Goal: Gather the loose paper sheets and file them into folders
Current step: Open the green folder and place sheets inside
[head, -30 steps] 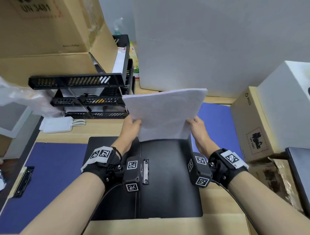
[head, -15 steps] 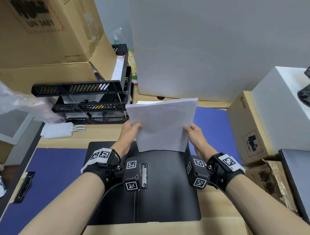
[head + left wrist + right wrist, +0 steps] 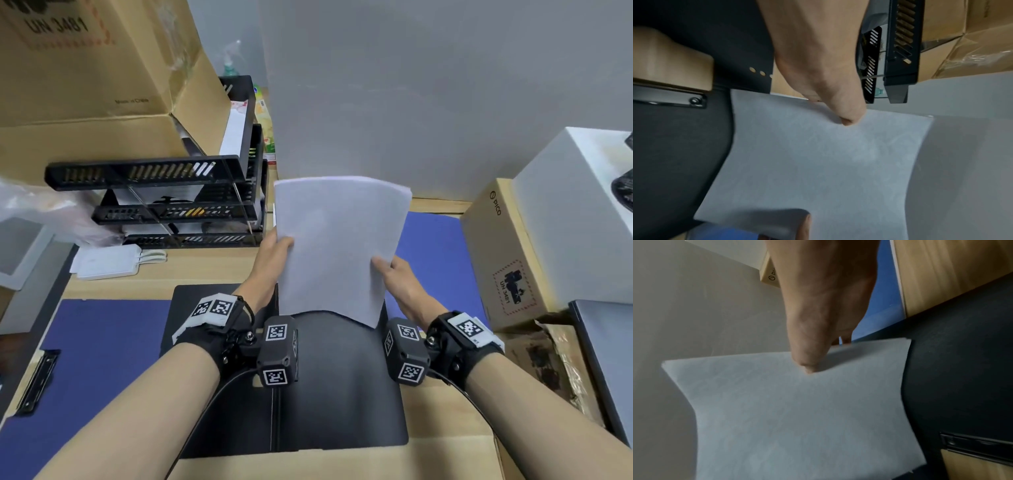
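A stack of white paper sheets [image 3: 337, 246] [image 3: 818, 162] [image 3: 789, 410] stands upright on its lower edge above an open black folder [image 3: 335, 383] with a metal clip [image 3: 670, 97] [image 3: 978, 446]. My left hand [image 3: 274, 257] [image 3: 828, 78] pinches the stack's left edge, thumb on the near face. My right hand [image 3: 394, 277] [image 3: 818, 324] pinches its right edge the same way. The sheets bow slightly between both hands. A blue folder [image 3: 78, 370] with a black clip lies open at the left, and another blue folder [image 3: 435, 253] lies at the right behind the paper.
A black stacked letter tray [image 3: 164, 202] stands at the back left under a large cardboard box [image 3: 96, 75]. A small cardboard box [image 3: 503, 260] and a white box [image 3: 575, 205] stand at the right. A white card holder [image 3: 106, 263] lies left of the hands.
Both hands have turned the paper stack from a tilted, landscape hold to upright and squared, lower edge toward the black folder. The head view has shifted slightly.
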A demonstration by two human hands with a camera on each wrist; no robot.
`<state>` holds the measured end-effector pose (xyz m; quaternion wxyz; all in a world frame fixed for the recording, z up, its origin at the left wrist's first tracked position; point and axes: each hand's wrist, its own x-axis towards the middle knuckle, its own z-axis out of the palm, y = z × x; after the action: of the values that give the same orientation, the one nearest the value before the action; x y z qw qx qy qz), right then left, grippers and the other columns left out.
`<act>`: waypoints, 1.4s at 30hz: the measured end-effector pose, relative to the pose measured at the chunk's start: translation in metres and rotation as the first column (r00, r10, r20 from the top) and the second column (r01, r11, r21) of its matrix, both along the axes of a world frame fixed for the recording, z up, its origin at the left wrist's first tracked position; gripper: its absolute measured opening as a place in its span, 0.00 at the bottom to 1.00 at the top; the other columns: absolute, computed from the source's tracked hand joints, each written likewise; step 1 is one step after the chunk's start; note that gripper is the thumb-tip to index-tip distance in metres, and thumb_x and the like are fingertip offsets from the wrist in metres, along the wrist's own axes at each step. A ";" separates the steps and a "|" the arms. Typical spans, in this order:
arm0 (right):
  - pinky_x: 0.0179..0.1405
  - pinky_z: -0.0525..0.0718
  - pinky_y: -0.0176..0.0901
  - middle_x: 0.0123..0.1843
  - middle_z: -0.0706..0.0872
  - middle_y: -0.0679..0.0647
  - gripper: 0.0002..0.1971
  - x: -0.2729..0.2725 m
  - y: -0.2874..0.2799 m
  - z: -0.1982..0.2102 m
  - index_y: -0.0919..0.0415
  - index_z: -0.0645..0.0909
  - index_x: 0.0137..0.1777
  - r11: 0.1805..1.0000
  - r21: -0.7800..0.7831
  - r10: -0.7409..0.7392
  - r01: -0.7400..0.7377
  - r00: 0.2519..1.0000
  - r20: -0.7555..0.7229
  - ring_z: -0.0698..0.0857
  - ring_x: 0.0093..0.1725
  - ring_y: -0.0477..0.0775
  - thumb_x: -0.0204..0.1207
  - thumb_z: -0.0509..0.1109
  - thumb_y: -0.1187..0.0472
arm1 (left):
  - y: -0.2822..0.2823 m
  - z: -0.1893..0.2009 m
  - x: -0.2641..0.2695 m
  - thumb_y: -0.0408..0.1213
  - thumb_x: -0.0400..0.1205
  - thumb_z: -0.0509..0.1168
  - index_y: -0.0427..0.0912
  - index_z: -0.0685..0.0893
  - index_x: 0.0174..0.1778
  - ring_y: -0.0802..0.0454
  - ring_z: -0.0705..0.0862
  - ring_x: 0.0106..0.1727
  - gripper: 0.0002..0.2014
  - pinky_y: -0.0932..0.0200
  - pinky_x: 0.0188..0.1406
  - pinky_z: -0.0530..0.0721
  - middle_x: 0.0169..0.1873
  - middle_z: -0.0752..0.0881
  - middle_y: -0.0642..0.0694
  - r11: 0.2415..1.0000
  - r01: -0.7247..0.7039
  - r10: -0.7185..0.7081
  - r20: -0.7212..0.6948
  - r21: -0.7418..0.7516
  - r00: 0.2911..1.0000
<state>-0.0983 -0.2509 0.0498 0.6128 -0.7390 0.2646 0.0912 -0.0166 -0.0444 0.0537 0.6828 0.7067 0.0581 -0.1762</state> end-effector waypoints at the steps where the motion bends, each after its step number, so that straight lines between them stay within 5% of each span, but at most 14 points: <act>1: 0.46 0.84 0.35 0.55 0.88 0.48 0.12 0.003 -0.002 0.003 0.57 0.81 0.60 0.999 -0.041 -0.015 0.015 1.000 0.014 0.87 0.53 0.48 0.86 0.56 0.59 | -0.002 0.001 0.003 0.27 0.82 0.55 0.41 0.83 0.64 0.52 0.87 0.53 0.18 0.57 0.53 0.84 0.57 0.89 0.48 1.000 0.019 -0.019 0.006 0.002 1.000; 5: 0.54 0.83 0.58 0.51 0.88 0.60 0.14 0.003 -0.014 0.005 0.62 0.80 0.54 0.963 -0.267 0.024 -0.026 1.000 -0.010 0.84 0.53 0.64 0.81 0.54 0.58 | -0.004 -0.009 0.009 0.28 0.83 0.57 0.40 0.81 0.66 0.48 0.87 0.56 0.17 0.54 0.54 0.84 0.59 0.87 0.46 0.981 0.169 -0.163 -0.072 0.098 0.984; 9: 0.33 0.69 0.45 0.31 0.73 0.48 0.14 -0.020 -0.025 -0.013 0.52 0.71 0.35 0.938 -0.330 0.060 -0.104 0.988 -0.139 0.71 0.33 0.52 0.83 0.54 0.63 | 0.007 -0.036 -0.001 0.29 0.84 0.60 0.41 0.76 0.59 0.51 0.84 0.37 0.09 0.59 0.34 0.84 0.47 0.83 0.42 0.896 0.330 -0.247 -0.285 0.297 0.926; 15: 0.46 0.80 0.50 0.43 0.86 0.57 0.12 -0.062 -0.037 -0.059 0.59 0.80 0.47 0.954 -0.274 0.030 -0.120 0.950 -0.312 0.82 0.44 0.59 0.82 0.54 0.62 | 0.022 -0.082 -0.029 0.36 0.83 0.66 0.43 0.79 0.44 0.49 0.83 0.33 0.03 0.58 0.33 0.87 0.46 0.82 0.43 0.767 0.496 -0.249 -0.524 0.406 0.814; 20: 0.39 0.80 0.45 0.43 0.87 0.60 0.13 -0.085 -0.035 -0.071 0.65 0.81 0.51 0.981 -0.182 0.003 -0.070 0.939 -0.343 0.82 0.39 0.55 0.82 0.55 0.63 | 0.017 -0.107 -0.048 0.43 0.72 0.75 0.47 0.73 0.29 0.45 0.80 0.35 0.16 0.50 0.40 0.84 0.32 0.80 0.46 0.505 0.613 -0.352 -0.504 0.607 0.789; 25: 0.40 0.82 0.43 0.45 0.90 0.55 0.13 -0.095 -0.040 -0.071 0.59 0.83 0.53 0.992 -0.106 0.024 -0.063 0.942 -0.334 0.86 0.42 0.54 0.83 0.55 0.63 | 0.014 -0.113 -0.055 0.43 0.70 0.75 0.46 0.77 0.49 0.45 0.83 0.52 0.16 0.55 0.46 0.79 0.53 0.82 0.46 0.330 0.595 -0.397 -0.464 0.732 0.792; 32: 0.37 0.85 0.40 0.45 0.91 0.56 0.14 -0.082 -0.043 -0.063 0.63 0.84 0.56 0.998 -0.037 0.040 -0.055 0.940 -0.338 0.88 0.38 0.52 0.83 0.56 0.67 | 0.014 -0.104 -0.042 0.41 0.72 0.74 0.47 0.77 0.44 0.45 0.90 0.48 0.12 0.53 0.52 0.87 0.49 0.87 0.46 0.379 0.648 -0.385 -0.524 0.661 0.760; 37: 0.31 0.82 0.35 0.40 0.88 0.53 0.13 -0.070 -0.037 -0.060 0.63 0.83 0.54 0.994 -0.035 0.087 -0.107 0.926 -0.367 0.86 0.34 0.50 0.83 0.55 0.67 | 0.010 -0.101 -0.042 0.41 0.72 0.75 0.43 0.78 0.44 0.44 0.91 0.41 0.12 0.56 0.43 0.89 0.47 0.90 0.43 0.346 0.678 -0.388 -0.559 0.648 0.733; 42: 0.29 0.80 0.32 0.40 0.87 0.53 0.14 -0.065 -0.035 -0.064 0.65 0.83 0.56 0.990 -0.026 0.120 -0.141 0.914 -0.387 0.85 0.33 0.48 0.83 0.55 0.67 | 0.005 -0.112 -0.045 0.37 0.71 0.74 0.39 0.76 0.61 0.42 0.82 0.58 0.23 0.53 0.45 0.83 0.60 0.79 0.40 0.244 0.672 -0.395 -0.561 0.699 0.727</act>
<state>-0.1636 -0.2858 -0.0145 0.5216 -0.7388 0.3322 0.2679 -0.0614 -0.0390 -0.0580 0.1017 0.8933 -0.0151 -0.4376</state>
